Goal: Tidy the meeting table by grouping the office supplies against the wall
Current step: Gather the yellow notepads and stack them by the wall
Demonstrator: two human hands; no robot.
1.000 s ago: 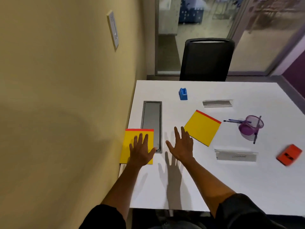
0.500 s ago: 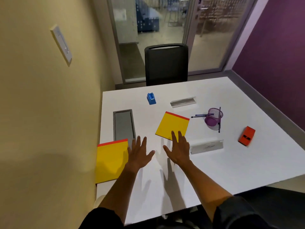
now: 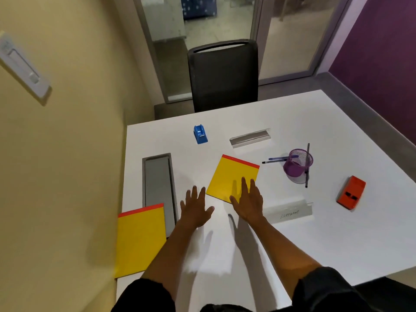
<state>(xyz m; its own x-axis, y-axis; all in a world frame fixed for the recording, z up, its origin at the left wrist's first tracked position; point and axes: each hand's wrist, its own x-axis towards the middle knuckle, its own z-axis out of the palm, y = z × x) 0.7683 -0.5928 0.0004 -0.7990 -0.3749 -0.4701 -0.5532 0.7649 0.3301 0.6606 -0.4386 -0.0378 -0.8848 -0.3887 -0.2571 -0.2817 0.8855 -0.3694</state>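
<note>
One yellow notepad [image 3: 140, 239] with a red top strip lies at the table's left edge against the yellow wall [image 3: 63, 154]. A second yellow notepad [image 3: 231, 174] lies tilted mid-table. My right hand [image 3: 248, 202] is spread flat with its fingers over that pad's near corner. My left hand [image 3: 195, 208] hovers open just left of it, holding nothing. Further out lie a blue stapler [image 3: 200, 134], a tipped purple mesh pen cup [image 3: 297, 165] with pens [image 3: 275, 160], an orange stapler [image 3: 350, 195] and two clear nameplates [image 3: 249, 138] [image 3: 289, 213].
A grey cable hatch [image 3: 158, 188] is set into the white table [image 3: 292, 248] near the wall. A black chair [image 3: 224, 75] stands at the far edge before glass doors. A purple wall closes the right side.
My left hand has left the notepad by the wall. Both hands have moved right toward the middle notepad, and my right hand's fingers now overlap it. My view has swung right.
</note>
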